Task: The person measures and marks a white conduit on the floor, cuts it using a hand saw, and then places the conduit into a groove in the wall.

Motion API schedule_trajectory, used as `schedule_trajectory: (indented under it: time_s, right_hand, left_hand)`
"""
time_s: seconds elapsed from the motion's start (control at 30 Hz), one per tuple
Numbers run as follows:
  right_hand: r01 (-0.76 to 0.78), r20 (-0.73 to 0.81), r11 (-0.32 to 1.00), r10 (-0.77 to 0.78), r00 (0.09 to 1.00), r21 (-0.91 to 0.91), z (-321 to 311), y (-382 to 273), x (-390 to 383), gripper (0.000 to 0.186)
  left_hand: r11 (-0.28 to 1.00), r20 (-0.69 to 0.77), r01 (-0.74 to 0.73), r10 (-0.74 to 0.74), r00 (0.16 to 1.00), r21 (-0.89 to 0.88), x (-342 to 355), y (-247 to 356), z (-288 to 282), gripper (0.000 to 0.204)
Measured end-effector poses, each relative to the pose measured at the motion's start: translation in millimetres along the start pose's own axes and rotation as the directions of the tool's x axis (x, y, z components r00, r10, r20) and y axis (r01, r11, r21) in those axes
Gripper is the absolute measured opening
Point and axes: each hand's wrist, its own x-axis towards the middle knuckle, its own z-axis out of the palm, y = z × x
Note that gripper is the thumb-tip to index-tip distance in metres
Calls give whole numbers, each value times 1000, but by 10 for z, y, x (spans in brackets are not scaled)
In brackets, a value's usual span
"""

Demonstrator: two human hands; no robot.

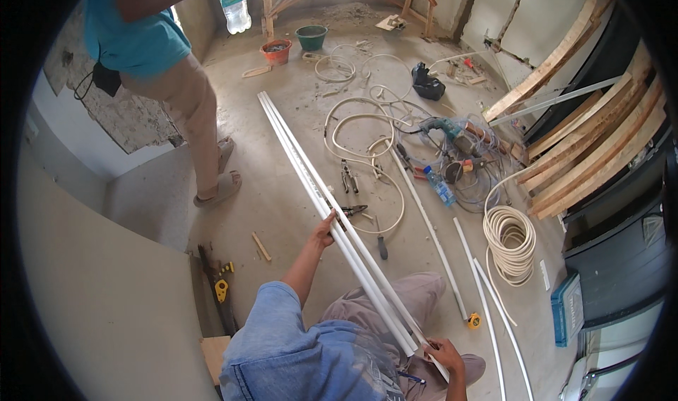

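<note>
I hold long white plastic lengths (305,171) slanting across the middle of the view. My left hand (324,229) is closed round them near their middle, and my right hand (441,354) grips the lower end of the right-hand length. Just beyond my left hand lie black-handled pliers (354,210), with a second tool pair (349,178) farther off and a screwdriver (381,246) to the right. A yellow tape measure (474,321) is on the floor near my right hand, beside loose white lengths (479,294).
Another person (162,97) stands at left, holding a bottle. A cable coil (510,244), tangled power tools (458,136) and leaning timber (586,154) crowd the right. Two buckets (311,37) sit farther back. A saw (215,281) lies by the left wall (99,288).
</note>
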Motion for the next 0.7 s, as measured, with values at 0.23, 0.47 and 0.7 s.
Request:
schedule_trajectory:
  time_s: [0.23, 0.47, 0.7]
  right_hand:
    - [-7, -6, 1000, 8, 1000, 23, 44, 33, 48, 25]
    - [142, -106, 984, -154, 982, -112, -10, 110, 86, 26]
    - [38, -325, 971, -115, 939, -235, 50, -238, -44, 32]
  left_hand:
    - [1000, 14, -21, 21, 1000, -10, -2, -57, -53, 38]
    - [987, 28, 20, -25, 999, 162, 264, 19, -251, 42]
    - [971, -81, 23, -4, 997, 236, 162, -26, -149, 59]
